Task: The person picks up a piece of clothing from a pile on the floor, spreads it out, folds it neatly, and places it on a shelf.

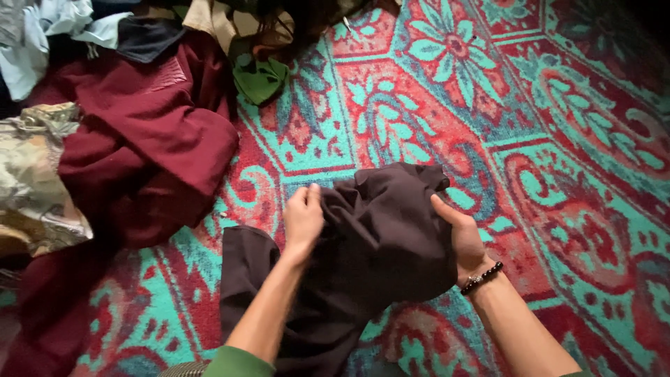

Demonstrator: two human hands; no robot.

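A dark brown-black garment [380,237] is bunched up over the patterned carpet, low in the middle of the head view. My left hand [302,220] pinches its left edge near the top. My right hand [462,237], with a dark bead bracelet at the wrist, grips its right side. The lower part of the garment hangs down between my forearms and spreads onto the carpet at the left.
A red and teal patterned carpet [558,139] covers the floor. A large maroon garment [139,146] lies at the left. A heap of other clothes [63,28] sits at the top left, with a green cloth [259,78] and a pale printed fabric [31,174].
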